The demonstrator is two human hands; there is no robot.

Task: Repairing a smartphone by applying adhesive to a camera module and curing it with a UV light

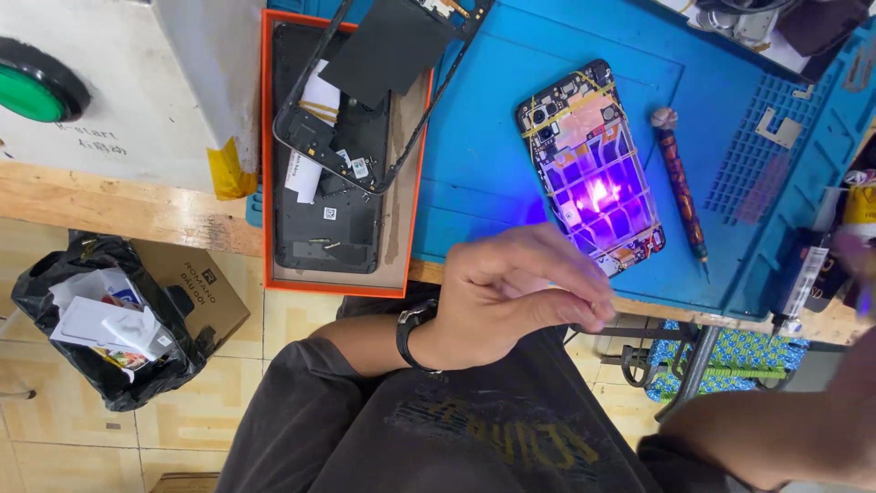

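**Opened phone lies just beyond a loosely curled left hand**

On the blue mat (484,183) covering the worktop, an opened phone (590,166) glows purple, its long axis running from far-left to near-right. The left hand (520,292), fingers loosely curled and holding nothing visible, hovers at the near edge just below it. The right hand (858,265), blurred at the right edge, is farther off; its grip cannot be told. A screwdriver (680,187) lies just right of the phone.

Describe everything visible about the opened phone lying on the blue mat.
The opened phone lies flat and tilted on the blue mat, back cover off, with camera modules at its top end and yellow strips across the exposed inner frame. Violet light glows over its middle and lower part. A slim screwdriver lies beside it, apart. The left hand hovers near its lower end; contact is unclear.
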